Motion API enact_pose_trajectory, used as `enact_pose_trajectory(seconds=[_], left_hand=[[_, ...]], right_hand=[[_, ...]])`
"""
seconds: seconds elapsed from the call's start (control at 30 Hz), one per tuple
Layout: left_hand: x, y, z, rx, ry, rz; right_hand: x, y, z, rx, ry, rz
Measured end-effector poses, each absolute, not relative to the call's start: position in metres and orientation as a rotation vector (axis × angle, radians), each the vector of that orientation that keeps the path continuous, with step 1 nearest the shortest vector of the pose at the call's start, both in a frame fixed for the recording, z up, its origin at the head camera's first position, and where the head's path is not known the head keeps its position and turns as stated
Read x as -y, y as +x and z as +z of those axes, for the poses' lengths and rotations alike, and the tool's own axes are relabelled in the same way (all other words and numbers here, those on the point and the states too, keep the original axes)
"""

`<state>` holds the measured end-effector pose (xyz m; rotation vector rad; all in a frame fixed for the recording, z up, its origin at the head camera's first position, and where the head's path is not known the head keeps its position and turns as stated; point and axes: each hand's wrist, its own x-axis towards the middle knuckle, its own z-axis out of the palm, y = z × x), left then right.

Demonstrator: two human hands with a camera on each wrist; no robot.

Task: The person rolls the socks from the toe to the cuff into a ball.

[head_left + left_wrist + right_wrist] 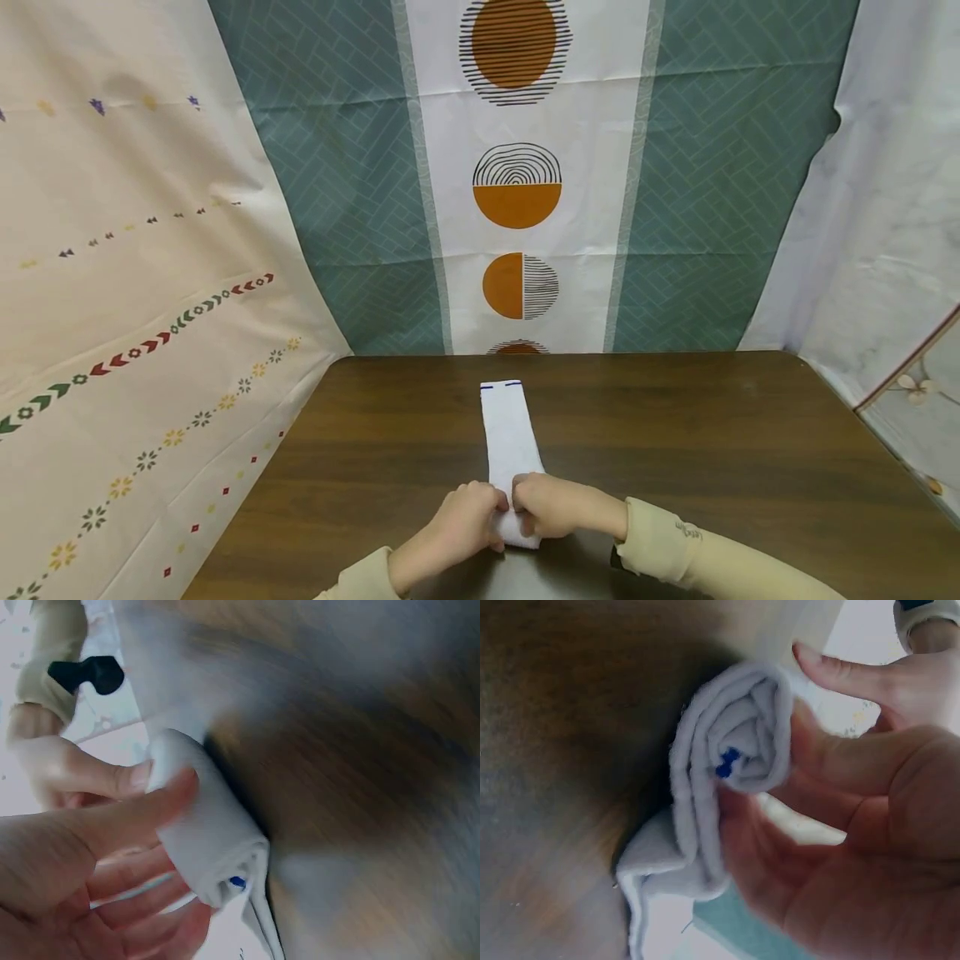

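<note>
A white towel (512,429), folded into a long narrow strip, lies lengthwise on the brown wooden table (675,433). Short blue stitched lines mark its far end. The near end is wound into a thick roll (769,720), whose spiral layers and a bit of blue stitching show in the right wrist view. My left hand (463,518) grips the left end of this roll, with the thumb over it and the fingers along its other side. At the right end, my right hand (558,505) holds the roll between thumb and fingers.
Behind the table hangs a green and white cloth (525,125) with orange circles. A cream patterned cloth (150,333) hangs along the left side, and a pale marbled covering (900,208) is at the right. Dark wood extends on both sides of the strip.
</note>
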<state>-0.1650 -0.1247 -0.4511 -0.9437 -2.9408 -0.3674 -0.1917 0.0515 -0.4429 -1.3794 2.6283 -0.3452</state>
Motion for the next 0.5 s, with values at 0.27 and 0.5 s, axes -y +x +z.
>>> enact_pose_trajectory(seconds=[0.27, 0.5], left_hand=[[0.126, -0.177, -0.45, 2.811, -1.263, -0.101], [0.127, -0.19, -0.449, 2.876, -1.462, -0.142]], right_hand=[[-0.049, -0.186, -0.442, -2.753, -1.284, -0.335], [-0.047, -0.174, -0.445, -2.97, -1.183, -0.423]])
